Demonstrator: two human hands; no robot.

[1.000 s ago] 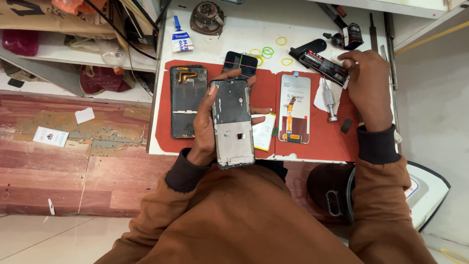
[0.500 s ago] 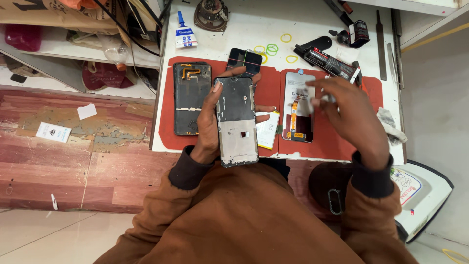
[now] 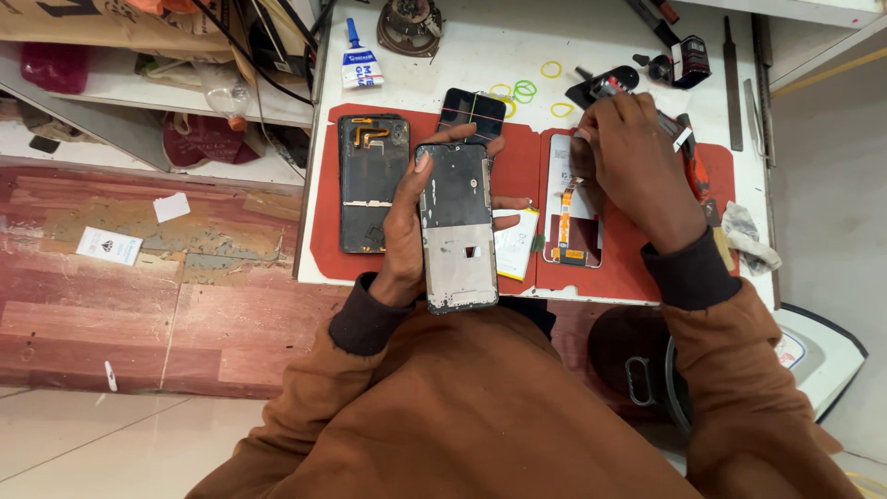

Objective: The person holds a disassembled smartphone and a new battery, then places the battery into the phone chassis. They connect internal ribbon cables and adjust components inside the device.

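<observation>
A phone repair is judged to be at the parts-handling stage. A stripped phone frame point(image 3: 455, 226), grey and metallic, is held upright above the near edge of the white worktable point(image 3: 443, 65) by the left hand point(image 3: 407, 226); its fingers are closed round the frame's edges, with the thumb laid along the left side and fingertips showing at the right. The right hand point(image 3: 637, 162) is set down over the top of a white rear cover point(image 3: 573, 199) that lies on the red mat point(image 3: 522, 171); its fingers are curled downward, and whether anything small is pinched beneath them cannot be told. An orange flex ribbon is seen on that cover. A second dark housing point(image 3: 372, 182) lies flat on the mat to the left, well apart from the right hand, and a dark phone point(image 3: 471, 111) is found just beyond the held frame. A flat yellowish battery point(image 3: 516, 245) rests between frame and cover. The next move is judged to call for a steady grip on the frame and a fine pinch at the cover. No open container is seen; a small glue tube point(image 3: 356, 60) and loose rubber bands point(image 3: 525, 90) lie on the table.
</observation>
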